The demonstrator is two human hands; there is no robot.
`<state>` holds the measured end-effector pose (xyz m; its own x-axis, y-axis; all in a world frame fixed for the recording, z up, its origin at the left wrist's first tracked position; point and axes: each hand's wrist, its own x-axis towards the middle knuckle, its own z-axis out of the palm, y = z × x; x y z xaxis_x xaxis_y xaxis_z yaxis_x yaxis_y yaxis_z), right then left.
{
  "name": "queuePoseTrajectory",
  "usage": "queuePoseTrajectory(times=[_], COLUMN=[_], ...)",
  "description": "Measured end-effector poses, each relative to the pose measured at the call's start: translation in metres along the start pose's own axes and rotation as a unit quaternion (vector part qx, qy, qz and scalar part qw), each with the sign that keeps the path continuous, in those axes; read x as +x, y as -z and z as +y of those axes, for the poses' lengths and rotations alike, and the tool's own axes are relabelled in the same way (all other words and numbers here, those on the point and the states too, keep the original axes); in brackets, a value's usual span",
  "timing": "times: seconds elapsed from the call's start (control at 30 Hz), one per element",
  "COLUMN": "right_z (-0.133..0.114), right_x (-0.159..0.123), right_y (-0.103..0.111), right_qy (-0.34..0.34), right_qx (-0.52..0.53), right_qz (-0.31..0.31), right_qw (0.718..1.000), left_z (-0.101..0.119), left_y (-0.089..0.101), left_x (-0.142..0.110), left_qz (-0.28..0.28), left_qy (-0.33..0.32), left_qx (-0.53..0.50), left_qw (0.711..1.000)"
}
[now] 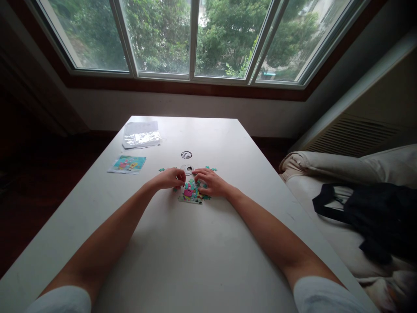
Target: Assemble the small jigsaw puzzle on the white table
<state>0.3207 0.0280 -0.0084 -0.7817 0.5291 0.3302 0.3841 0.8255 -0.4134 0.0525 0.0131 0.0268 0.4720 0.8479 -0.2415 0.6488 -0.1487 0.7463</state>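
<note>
A partly joined jigsaw puzzle [188,193] with a pink cartoon figure lies flat on the white table between my hands. At its upper left edge my left hand [170,178] is closed in a pinch; whatever is between the fingertips is too small to make out. My right hand [211,182] lies over the puzzle's right side with its fingers bent but apart, fingertips touching it. Part of the puzzle is hidden under that hand. Loose teal puzzle pieces [162,170] lie beyond my left hand, and more pieces [213,169] lie beyond the right.
A clear round object [186,169] sits just past the puzzle, with a round lid-like disc [186,154] farther off. On the table's left are a picture sheet [127,164] and clear plastic sleeves [142,134]. A sofa [302,191] holding a dark bag [374,213] stands at right.
</note>
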Motion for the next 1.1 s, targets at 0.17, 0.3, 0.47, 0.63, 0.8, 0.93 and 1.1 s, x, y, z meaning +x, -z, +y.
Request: queuePoseTrajectory(times=[0.17,0.3,0.47,0.63,0.8,0.93,1.1], right_z=[0.002,0.003,0.003,0.002,0.001,0.002,0.002], right_x=[0.000,0.000,0.001,0.001,0.001,0.001,0.001], right_y=[-0.002,-0.002,-0.002,-0.001,0.000,0.000,0.000], right_qy=[-0.002,-0.002,-0.005,-0.006,-0.001,-0.002,-0.004], right_qx=[-0.003,-0.003,-0.005,-0.004,-0.002,-0.003,-0.002], right_qz=[0.004,0.001,-0.003,-0.001,0.004,0.003,-0.003], right_qw=[1.000,1.000,1.000,1.000,1.000,1.000,1.000], left_z=[0.007,0.013,0.017,0.020,0.017,0.016,0.018], left_y=[0.001,0.001,-0.001,-0.003,-0.006,-0.007,-0.006], left_x=[-0.004,-0.007,-0.007,-0.007,-0.006,-0.006,-0.007], left_qz=[-0.027,-0.003,0.009,0.018,0.033,0.036,0.027], left_qy=[0.003,-0.009,-0.009,-0.004,-0.015,-0.009,0.001], left_qx=[0.090,0.160,0.182,0.198,0.222,0.233,0.236], left_qw=[0.996,0.987,0.983,0.980,0.974,0.972,0.971])
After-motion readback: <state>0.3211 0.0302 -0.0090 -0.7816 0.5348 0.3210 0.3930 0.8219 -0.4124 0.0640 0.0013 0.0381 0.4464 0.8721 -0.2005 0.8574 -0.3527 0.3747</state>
